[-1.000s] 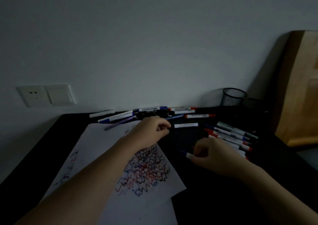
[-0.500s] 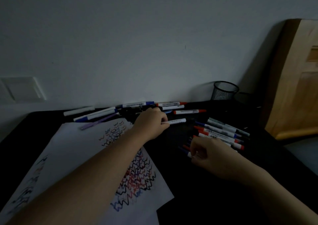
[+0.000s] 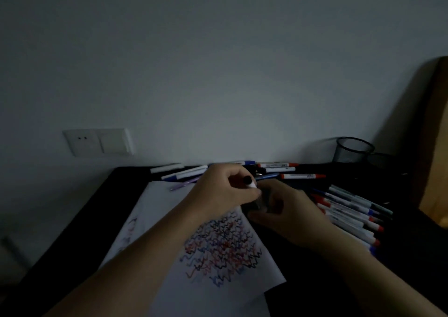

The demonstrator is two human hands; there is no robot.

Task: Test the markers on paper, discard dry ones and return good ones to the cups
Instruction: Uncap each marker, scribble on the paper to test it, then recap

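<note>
Dark desk (image 3: 72, 256), dim room | my left hand (image 3: 223, 193) grips a black-capped marker (image 3: 249, 182) | right hand (image 3: 288, 212) curled just beside, grip unclear | scribbled paper (image 3: 218, 280) under both.

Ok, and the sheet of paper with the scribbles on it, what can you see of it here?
The white sheet of paper lies flat on the black table, turned at an angle, one corner pointing right. A dense patch of black, red and blue zigzag test lines fills its middle; fainter marks run by its left edge. The left forearm crosses over it and the left hand hovers above its far part. A purple pen lies across its far edge. Another sheet seems to lie beneath.
</note>
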